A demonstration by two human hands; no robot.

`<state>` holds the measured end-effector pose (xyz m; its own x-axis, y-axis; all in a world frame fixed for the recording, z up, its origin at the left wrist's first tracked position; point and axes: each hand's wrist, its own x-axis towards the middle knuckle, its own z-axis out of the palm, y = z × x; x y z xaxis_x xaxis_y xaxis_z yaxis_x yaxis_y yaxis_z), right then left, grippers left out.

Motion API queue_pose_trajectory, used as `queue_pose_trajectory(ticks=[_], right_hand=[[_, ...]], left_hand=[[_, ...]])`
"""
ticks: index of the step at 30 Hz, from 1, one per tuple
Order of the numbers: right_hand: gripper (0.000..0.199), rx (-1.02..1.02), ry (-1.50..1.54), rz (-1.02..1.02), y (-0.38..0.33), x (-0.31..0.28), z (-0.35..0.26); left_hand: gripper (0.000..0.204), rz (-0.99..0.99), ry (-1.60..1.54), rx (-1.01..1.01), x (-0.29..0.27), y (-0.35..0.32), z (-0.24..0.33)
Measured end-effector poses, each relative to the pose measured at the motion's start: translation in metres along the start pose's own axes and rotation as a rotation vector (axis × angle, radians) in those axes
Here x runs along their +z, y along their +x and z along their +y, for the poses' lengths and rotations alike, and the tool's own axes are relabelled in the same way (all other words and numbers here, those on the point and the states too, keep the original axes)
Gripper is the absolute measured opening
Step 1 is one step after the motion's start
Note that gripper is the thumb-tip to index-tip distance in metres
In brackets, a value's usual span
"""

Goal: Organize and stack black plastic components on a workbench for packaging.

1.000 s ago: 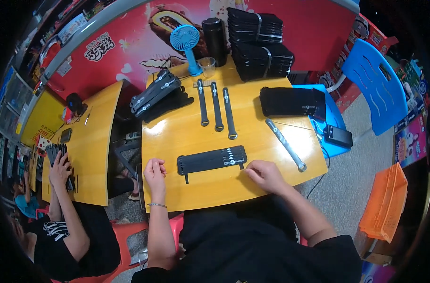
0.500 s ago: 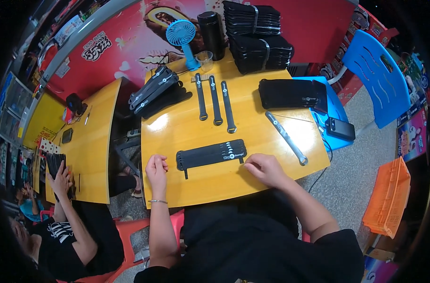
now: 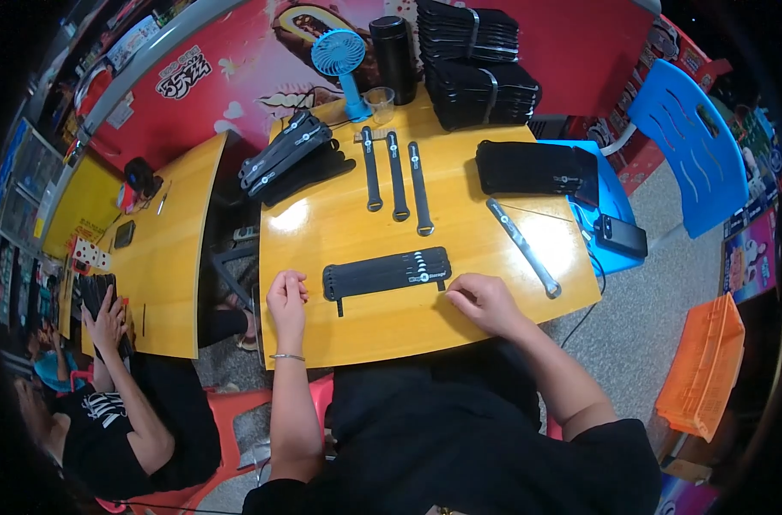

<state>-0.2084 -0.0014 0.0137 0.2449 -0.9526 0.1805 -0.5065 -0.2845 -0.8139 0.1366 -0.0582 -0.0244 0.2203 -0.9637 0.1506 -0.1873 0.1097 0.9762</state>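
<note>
Two hands — left hand (image 3: 286,296) clenched, right hand (image 3: 481,300) pinching strap bundle (image 3: 387,272); three straps (image 3: 395,174) beyond.

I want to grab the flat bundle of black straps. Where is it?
In the head view, the bundle of black straps lies on the yellow table, between the left hand and the right hand.

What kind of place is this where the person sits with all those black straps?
Probably a small shop or stall used as a workspace. Yellow tables stand by a red poster wall, tall stacks of black straps wait at the back, and plastic chairs and an orange crate stand around.
</note>
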Motion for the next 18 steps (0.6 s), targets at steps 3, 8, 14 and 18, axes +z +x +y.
queue_pose_trajectory(ticks=[3, 8, 14, 18], right_hand=[[0.017, 0.014, 0.002, -0.007, 0.0001, -0.0008, -0.0024], [0.016, 0.017, -0.004, -0.012, 0.0004, -0.0002, -0.0018], [0.017, 0.030, -0.002, -0.019, 0.0009, -0.0008, -0.0026], [0.017, 0.015, -0.013, -0.017, 0.0011, -0.0009, -0.0023]], left_hand=[[0.024, -0.011, -0.007, 0.013, -0.0014, 0.0001, -0.0021], [0.023, 0.001, 0.002, 0.053, 0.0006, 0.0010, -0.0065], [0.019, -0.025, -0.011, 0.029, -0.0022, 0.0013, -0.0058], [0.018, -0.021, 0.009, 0.030, -0.0015, 0.0008, -0.0044]])
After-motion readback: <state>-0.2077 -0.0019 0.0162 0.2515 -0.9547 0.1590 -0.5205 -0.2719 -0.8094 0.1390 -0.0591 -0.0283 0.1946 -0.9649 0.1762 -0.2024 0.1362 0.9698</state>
